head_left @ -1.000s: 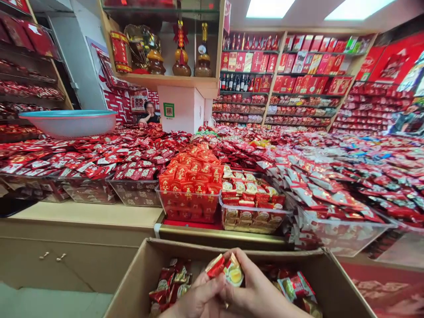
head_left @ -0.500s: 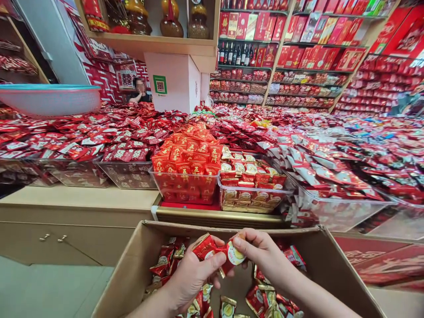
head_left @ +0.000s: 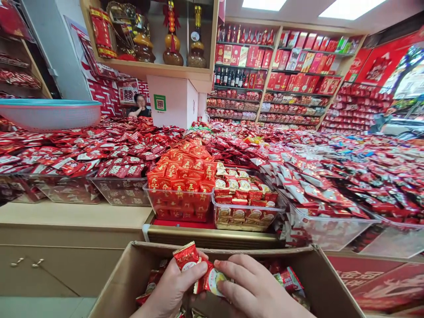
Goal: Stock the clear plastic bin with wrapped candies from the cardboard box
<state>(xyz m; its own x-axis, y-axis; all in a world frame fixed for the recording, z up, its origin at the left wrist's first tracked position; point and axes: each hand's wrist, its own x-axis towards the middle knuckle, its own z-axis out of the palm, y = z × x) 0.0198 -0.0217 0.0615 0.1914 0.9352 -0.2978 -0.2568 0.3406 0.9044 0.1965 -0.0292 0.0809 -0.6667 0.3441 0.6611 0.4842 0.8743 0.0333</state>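
Observation:
Above an open cardboard box (head_left: 331, 282), my left hand (head_left: 175, 285) is closed on red-and-gold wrapped sweets marked DURIAN. One wrapped sweet (head_left: 186, 255) rises above its thumb. A second wrapped sweet (head_left: 212, 280) with a pale round print lies between both hands, its left end under my left thumb. Fingertips of my right hand (head_left: 256, 282) press against this second sweet from the right, with the palm turned down. Loose wrapped sweets (head_left: 150, 282) lie inside the box, partly hidden by my hands and wrists.
Behind the box, a clear bin (head_left: 247, 216) holds stacked durian sweets, beside a bin (head_left: 179, 201) of orange-red packets. More heaped bins (head_left: 331, 227) stand to either side. A blue-rimmed basket (head_left: 49, 115) sits at left. Overhead juts a shelf (head_left: 159, 68). A person (head_left: 141, 108) is far behind.
My view has tilted up, so the shelves and bins sit lower. My right hand has turned palm-down, its fingers spreading over the second sweet; my left hand keeps its hold.

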